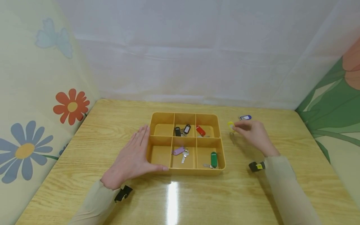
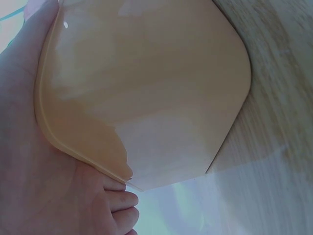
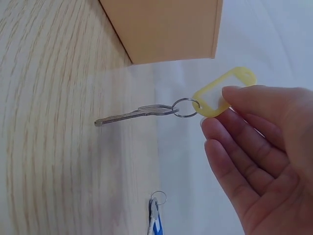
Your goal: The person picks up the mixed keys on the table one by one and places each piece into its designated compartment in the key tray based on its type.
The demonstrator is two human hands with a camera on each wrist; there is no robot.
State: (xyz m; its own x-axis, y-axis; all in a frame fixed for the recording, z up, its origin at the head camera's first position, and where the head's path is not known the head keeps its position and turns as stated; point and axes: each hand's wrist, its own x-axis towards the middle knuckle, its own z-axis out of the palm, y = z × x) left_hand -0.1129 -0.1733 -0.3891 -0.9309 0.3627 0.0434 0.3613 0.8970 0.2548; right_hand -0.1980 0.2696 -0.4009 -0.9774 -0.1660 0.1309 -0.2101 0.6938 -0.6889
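Note:
My left hand rests against the left side of a yellow-orange divided box, fingers straight along its wall and thumb along the front edge. Between thumb and fingers, my right hand pinches a yellow key tag just right of the box. A silver key hangs from the tag's ring above the table. Inside the box, black key tags lie in the back middle compartment and a red one at back right. The front middle holds a purple tag, the front right a green tag.
A blue key tag with a key lies on the wooden table behind my right hand. A white sheet hangs along the back, and flower-patterned panels stand at both sides. Black straps are on the wrists.

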